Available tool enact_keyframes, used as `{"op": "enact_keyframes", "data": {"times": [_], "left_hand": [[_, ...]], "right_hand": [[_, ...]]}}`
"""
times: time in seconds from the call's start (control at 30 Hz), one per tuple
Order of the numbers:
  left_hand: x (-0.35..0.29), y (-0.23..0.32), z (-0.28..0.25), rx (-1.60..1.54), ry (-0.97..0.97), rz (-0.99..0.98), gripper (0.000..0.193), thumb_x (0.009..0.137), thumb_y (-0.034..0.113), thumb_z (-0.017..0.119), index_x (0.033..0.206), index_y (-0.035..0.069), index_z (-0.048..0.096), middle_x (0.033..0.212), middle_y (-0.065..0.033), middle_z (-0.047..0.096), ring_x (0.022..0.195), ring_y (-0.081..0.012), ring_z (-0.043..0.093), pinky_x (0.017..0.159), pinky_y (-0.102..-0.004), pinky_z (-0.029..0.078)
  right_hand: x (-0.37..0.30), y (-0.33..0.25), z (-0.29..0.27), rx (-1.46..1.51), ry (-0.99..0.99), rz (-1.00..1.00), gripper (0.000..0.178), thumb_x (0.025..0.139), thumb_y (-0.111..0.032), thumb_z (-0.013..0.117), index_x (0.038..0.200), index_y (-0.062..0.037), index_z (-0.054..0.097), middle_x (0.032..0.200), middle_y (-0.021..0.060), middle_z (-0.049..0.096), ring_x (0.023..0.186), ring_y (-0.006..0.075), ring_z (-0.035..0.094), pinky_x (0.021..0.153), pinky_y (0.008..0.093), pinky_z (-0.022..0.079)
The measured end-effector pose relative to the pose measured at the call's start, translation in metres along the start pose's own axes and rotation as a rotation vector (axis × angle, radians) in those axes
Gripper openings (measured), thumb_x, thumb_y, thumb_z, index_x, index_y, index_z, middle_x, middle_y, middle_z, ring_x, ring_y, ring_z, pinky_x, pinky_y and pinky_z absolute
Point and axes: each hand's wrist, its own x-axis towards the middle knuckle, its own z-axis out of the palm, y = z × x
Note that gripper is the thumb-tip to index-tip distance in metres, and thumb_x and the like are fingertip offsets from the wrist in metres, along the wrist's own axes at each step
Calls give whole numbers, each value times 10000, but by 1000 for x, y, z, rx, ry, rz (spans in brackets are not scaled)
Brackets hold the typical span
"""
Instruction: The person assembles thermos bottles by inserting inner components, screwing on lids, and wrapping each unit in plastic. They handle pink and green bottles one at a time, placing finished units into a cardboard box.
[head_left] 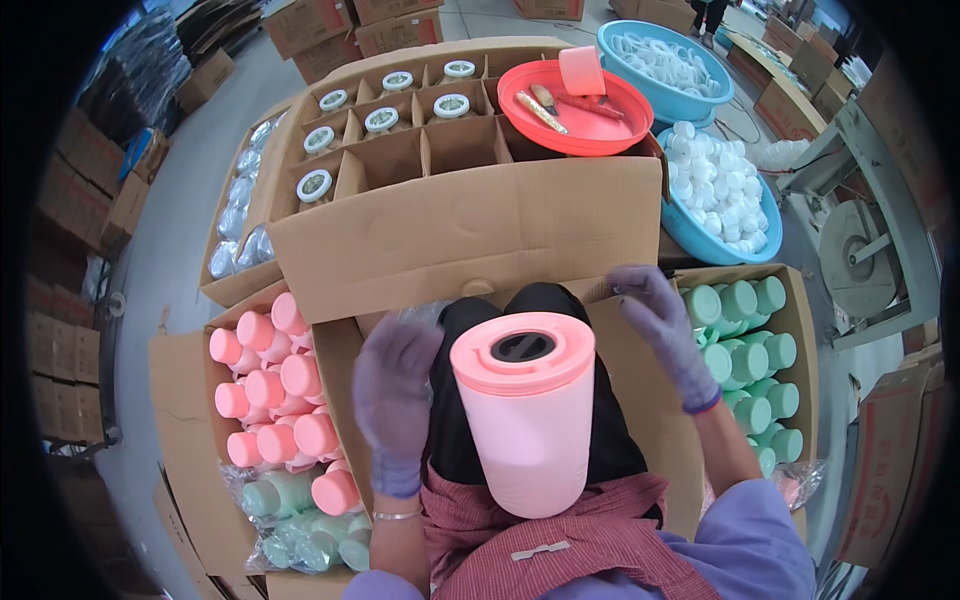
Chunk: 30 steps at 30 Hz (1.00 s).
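Note:
A pink canister (525,430) with a pink lid and a dark round opening in its top rests upright on my lap, slightly tilted. Just left of it, apart from its side, is my left hand (395,385) in a purple-grey glove, blurred, fingers stretched upward and holding nothing. My right hand (655,315), gloved the same way, is raised to the right of the canister near the front box's edge. Its fingers are apart and nothing shows in them.
Pink-capped bottles (275,385) fill a box at left; green-capped ones (750,350) fill another at right. Ahead, a divided carton (470,235) holds lidded jars (383,120). A red tray (610,130) with tools and a cup sits on it, beside blue basins (765,245) of white parts.

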Motion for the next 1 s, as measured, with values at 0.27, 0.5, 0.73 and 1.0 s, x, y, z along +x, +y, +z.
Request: {"op": "enact_keyframes", "data": {"times": [0.27, 0.5, 0.73, 1.0], "left_hand": [[2, 3, -21, 167, -62, 73, 542, 939, 255, 573, 1378, -52, 494, 1349, -144, 582, 1250, -265, 566, 1083, -429, 438], [43, 19, 32, 628, -334, -263, 613, 875, 267, 724, 1374, -33, 532, 1281, -97, 628, 1153, -139, 574, 1022, -299, 443], [80, 20, 21, 364, 300, 125, 286, 967, 226, 663, 1104, -25, 680, 1011, -26, 683, 904, -70, 605, 816, -240, 498], [65, 43, -98, 739, 605, 600, 421, 951, 43, 621, 1343, -37, 493, 1271, -154, 605, 1093, -225, 632, 967, -335, 526]], "right_hand": [[7, 10, -4, 147, -144, 132, 580, 869, -233, 701, 1384, -33, 522, 1402, 98, 520, 1326, 222, 487, 1127, 358, 364], [52, 13, 40, -246, -137, -312, 411, 992, -168, 555, 1360, 10, 511, 1193, 189, 628, 1024, 312, 632, 957, 396, 490], [114, -77, 96, -737, -81, -661, 423, 919, -242, 634, 1280, -39, 550, 1068, 181, 646, 882, 360, 651, 695, 452, 538], [270, -77, 214, -714, -290, -636, 340, 912, -404, 614, 1089, -121, 679, 1106, 158, 657, 1044, 324, 635, 831, 426, 522]]}}
